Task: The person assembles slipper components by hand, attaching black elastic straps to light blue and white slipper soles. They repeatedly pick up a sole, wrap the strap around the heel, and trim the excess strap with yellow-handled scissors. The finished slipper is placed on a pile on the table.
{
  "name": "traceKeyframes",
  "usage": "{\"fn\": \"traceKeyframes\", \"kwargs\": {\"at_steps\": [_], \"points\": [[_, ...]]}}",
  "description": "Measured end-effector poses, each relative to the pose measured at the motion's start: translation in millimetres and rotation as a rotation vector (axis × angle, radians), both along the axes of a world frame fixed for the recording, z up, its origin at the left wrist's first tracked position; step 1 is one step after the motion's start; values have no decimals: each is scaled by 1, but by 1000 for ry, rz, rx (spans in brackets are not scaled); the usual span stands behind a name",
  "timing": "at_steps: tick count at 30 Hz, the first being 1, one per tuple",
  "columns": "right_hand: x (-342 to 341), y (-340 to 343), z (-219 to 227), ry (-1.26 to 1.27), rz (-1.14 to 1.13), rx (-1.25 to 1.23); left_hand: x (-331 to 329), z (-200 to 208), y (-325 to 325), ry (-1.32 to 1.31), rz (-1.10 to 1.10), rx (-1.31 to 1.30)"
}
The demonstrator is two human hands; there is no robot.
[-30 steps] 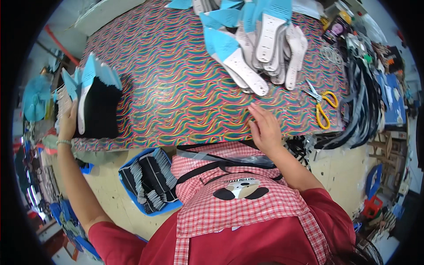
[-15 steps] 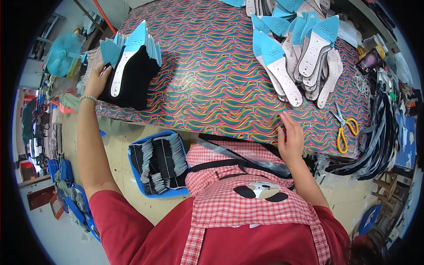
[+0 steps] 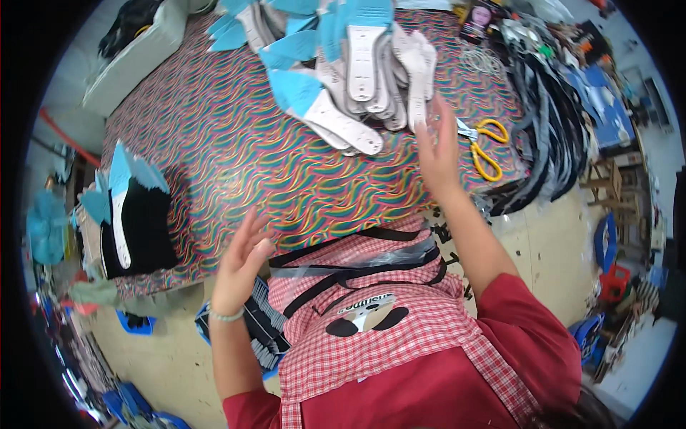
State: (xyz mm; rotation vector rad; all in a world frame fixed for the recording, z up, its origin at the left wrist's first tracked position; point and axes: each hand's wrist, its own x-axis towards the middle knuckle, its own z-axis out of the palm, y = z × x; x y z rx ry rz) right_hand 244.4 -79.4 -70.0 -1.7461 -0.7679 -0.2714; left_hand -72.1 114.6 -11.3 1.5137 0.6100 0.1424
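Observation:
A heap of insole-shaped pieces (image 3: 361, 64), with narrow white ends and wide pointed blue ends, lies on the far middle of the table. My right hand (image 3: 441, 154) is at the heap's near right side, fingers apart; I cannot tell whether its fingertips touch the nearest white piece. My left hand (image 3: 243, 261) hovers by the table's front edge with fingers spread and nothing in it. At the table's left end stands a stack of black pieces (image 3: 151, 229), with a similar blue-and-white piece (image 3: 121, 222) against its front.
Yellow-handled scissors (image 3: 488, 154) lie right of my right hand, near dark hanging strips (image 3: 547, 121). The patterned tablecloth (image 3: 214, 136) covers the table. Below its front edge is a blue bin of black-and-grey pieces (image 3: 264, 322). A white box (image 3: 139, 61) stands at the far left.
My left hand has let go of the black stack and come right to the table's front edge. My right hand has moved forward to the heap. The view has swung right.

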Motion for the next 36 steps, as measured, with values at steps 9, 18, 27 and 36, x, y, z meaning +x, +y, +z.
{"fn": "traceKeyframes", "kwargs": {"at_steps": [9,18,27,36], "points": [[204,112,-8,298,299,-138,215,-85,57,-140,213,676],[111,87,5,336,456,-129,181,-87,-9,-188,167,750],[83,98,24,-319,322,-316,151,-86,-56,115,277,1028],[-7,-19,73,129,519,-192,-6,-41,-42,-95,340,336]]}}
